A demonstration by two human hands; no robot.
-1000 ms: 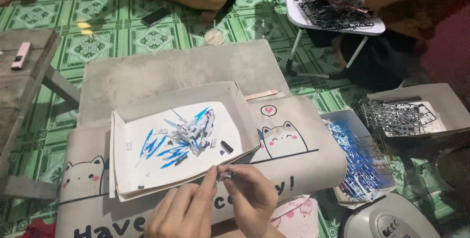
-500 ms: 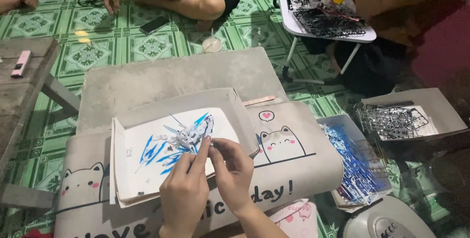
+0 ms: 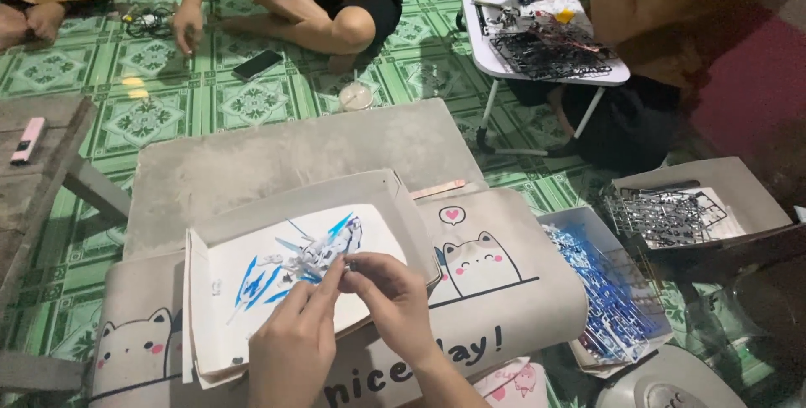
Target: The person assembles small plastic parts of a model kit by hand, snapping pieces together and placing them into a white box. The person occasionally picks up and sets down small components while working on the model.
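Observation:
My left hand (image 3: 290,345) and my right hand (image 3: 393,295) meet over an open white box lid (image 3: 220,290) printed with a blue and white robot figure. Between their fingertips they pinch a small grey plastic part (image 3: 346,265). The box rests on a beige lap desk (image 3: 495,290) with cat drawings. To the right lies a bag of blue plastic part frames (image 3: 604,290).
A grey cushion-like surface (image 3: 294,152) lies beyond the desk. A cardboard box with grey part frames (image 3: 672,215) sits at right. Other people sit on the green tiled floor; one has a white folding table (image 3: 537,39) holding dark part frames. A phone (image 3: 257,64) lies on the floor.
Both hands have moved up from the box's near edge to over its printed picture, still holding the small part together. The view has tilted slightly.

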